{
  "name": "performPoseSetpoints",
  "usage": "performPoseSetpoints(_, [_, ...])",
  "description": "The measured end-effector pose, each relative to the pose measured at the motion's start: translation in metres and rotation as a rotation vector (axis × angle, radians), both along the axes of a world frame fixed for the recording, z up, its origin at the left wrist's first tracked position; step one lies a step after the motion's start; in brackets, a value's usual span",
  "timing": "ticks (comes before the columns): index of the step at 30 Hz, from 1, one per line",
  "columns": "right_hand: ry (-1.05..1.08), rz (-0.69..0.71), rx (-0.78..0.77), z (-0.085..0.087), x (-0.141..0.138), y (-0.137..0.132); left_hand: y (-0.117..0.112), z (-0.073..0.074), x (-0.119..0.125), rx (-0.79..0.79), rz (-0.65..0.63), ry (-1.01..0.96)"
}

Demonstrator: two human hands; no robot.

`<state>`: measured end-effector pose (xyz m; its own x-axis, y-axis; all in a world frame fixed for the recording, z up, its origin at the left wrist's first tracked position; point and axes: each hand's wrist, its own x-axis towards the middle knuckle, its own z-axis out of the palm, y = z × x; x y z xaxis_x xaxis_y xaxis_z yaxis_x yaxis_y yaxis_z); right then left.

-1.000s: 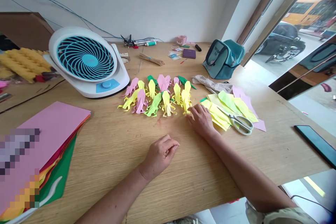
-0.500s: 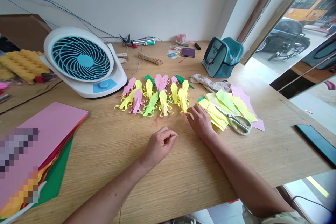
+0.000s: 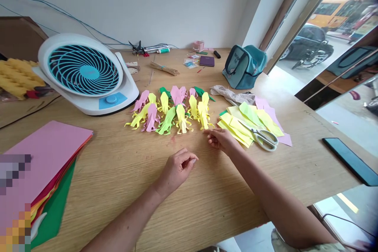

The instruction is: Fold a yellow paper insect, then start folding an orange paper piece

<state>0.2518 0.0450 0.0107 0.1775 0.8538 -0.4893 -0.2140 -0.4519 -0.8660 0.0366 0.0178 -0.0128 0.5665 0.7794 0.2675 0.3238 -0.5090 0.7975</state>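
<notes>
Left hand (image 3: 178,166) holding its fingers curled closed over tabletop (image 3: 118,181), right hand (image 3: 220,139) pointing toward yellow paper cutout (image 3: 203,111), grip unclear

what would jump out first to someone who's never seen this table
Probably the bright cluster of pink, yellow and green paper figures mid-table, beyond the curled left hand. Next, the big white fan with its blue grille, to the cluster's left. Then the scissors lying on loose coloured paper at right.
</notes>
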Motion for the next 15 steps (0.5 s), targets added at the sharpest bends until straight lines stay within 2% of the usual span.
performPoseSetpoints(6, [0.121,-0.091,-0.055,-0.004,-0.003,0.014,-0.003,0.001,-0.002,-0.038,-0.010,-0.001])
performPoseSetpoints(15, [0.063,-0.095,-0.176,-0.003,-0.005,0.025,-0.004,0.002,-0.003,-0.046,-0.033,-0.004])
